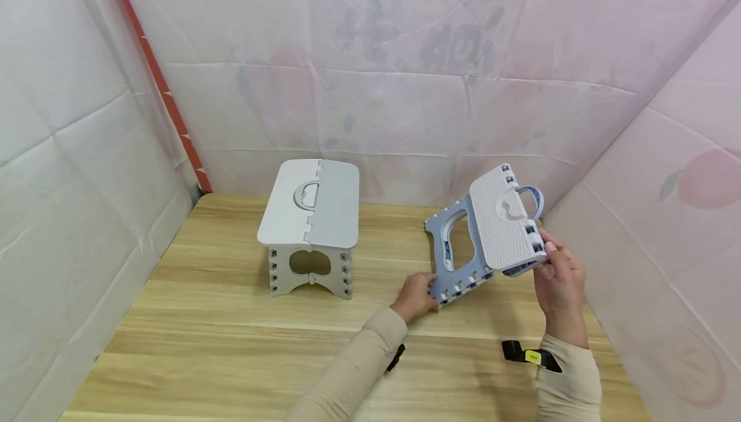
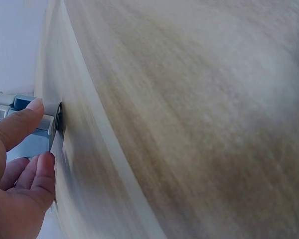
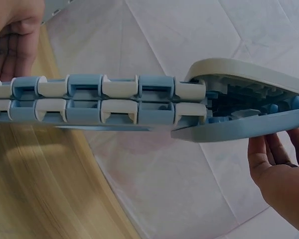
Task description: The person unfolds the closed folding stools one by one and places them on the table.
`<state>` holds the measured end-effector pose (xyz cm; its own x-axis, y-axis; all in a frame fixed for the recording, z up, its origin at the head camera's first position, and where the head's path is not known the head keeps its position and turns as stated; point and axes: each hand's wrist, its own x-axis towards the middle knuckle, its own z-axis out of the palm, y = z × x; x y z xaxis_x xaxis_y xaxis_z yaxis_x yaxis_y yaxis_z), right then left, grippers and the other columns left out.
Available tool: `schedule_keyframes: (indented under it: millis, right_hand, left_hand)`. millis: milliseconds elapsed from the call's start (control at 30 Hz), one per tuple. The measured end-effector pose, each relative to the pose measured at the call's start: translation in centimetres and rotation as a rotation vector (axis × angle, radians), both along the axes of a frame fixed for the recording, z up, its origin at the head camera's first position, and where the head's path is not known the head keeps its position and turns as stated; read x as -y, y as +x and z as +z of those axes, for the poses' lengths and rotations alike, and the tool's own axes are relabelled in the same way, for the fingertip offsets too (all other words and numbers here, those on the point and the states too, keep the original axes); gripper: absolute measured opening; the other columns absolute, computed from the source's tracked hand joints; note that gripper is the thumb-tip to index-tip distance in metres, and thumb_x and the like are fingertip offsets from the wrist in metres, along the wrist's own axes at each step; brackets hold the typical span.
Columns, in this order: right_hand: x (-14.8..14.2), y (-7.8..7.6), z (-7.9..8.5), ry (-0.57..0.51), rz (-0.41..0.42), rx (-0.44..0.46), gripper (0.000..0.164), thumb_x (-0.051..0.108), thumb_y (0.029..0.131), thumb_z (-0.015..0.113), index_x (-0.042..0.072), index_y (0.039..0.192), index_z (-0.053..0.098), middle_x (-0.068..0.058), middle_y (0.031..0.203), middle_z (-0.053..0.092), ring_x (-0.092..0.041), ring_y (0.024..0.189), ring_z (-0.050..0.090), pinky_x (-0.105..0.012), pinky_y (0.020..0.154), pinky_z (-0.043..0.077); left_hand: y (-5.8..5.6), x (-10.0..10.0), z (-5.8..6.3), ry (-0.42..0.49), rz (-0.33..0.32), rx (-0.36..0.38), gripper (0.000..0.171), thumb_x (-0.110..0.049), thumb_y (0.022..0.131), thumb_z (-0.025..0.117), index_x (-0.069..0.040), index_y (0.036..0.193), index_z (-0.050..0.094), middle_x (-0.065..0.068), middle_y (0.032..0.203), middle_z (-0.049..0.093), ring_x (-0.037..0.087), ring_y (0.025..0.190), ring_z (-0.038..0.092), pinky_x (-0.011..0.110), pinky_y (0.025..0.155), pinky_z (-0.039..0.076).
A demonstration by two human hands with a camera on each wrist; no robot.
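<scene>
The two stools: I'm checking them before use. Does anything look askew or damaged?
No damage stands out. The blue-and-white stool looks askew, its seat folded and slanting, but the left hand and right hand hold it. The grey-and-white stool stands upright, unfolded.

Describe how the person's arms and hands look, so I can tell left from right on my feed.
Both bare, ungloved hands emerge from long beige fabric sleeves. The left hand has a small black piece beside its beige fabric sleeve. The right hand has a black strap with a bright yellow label, its lettering too small to read.
</scene>
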<state>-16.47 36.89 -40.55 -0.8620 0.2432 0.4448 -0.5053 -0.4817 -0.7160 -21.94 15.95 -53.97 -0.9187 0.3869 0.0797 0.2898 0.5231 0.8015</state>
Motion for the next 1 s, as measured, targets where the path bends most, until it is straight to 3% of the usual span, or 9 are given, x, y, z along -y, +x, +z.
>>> schedule_keyframes:
  millis: [100,267,467,667,1000]
  right_hand:
    - [0.3,0.0,-0.1,-0.024,0.040,-0.005,0.029,0.000,0.098,0.038,-0.015,0.119,0.052,-0.019,0.113,0.061,-0.021,0.102,0.059,-0.027,0.088,0.044]
    - [1.2,-0.2,0.1,-0.024,0.011,0.033,0.028,0.003,0.098,0.040,-0.013,0.117,0.054,-0.017,0.110,0.062,-0.020,0.101,0.058,-0.027,0.088,0.043]
    - [2.1,-0.5,0.5,-0.024,0.037,0.039,0.026,0.003,0.098,0.040,-0.010,0.106,0.062,-0.015,0.109,0.063,-0.019,0.103,0.057,-0.025,0.092,0.040]
    - [2.7,-0.8,0.7,0.044,0.071,0.006,0.030,0.005,0.100,0.036,-0.010,0.113,0.059,-0.013,0.109,0.063,-0.019,0.103,0.057,-0.026,0.093,0.039]
    - [3.8,-0.8,1.1,0.119,0.059,0.047,0.029,0.008,0.101,0.033,-0.002,0.114,0.058,-0.007,0.110,0.062,-0.015,0.102,0.054,-0.025,0.091,0.037]
  left_hand:
    - [0.0,0.1,-0.1,0.036,-0.004,0.017,0.070,0.001,0.057,0.086,0.001,0.121,0.059,0.006,0.106,0.065,0.008,0.089,0.060,0.016,0.073,0.046]
    - [0.1,0.3,-0.1,0.090,-0.004,0.042,0.071,0.003,0.056,0.086,0.003,0.122,0.058,0.009,0.104,0.066,0.010,0.089,0.062,0.016,0.073,0.047]
    - [0.1,0.4,0.1,0.099,-0.005,0.044,0.070,0.003,0.057,0.085,0.003,0.122,0.058,0.010,0.103,0.066,0.011,0.088,0.061,0.016,0.073,0.046]
    - [-0.1,0.4,-0.1,0.120,-0.002,0.052,0.070,0.004,0.056,0.085,0.003,0.120,0.059,0.010,0.101,0.067,0.011,0.086,0.061,0.017,0.072,0.047]
    - [-0.2,0.8,-0.2,0.130,-0.011,0.060,0.068,0.003,0.055,0.086,0.002,0.118,0.060,0.006,0.091,0.066,0.011,0.080,0.061,0.018,0.069,0.048]
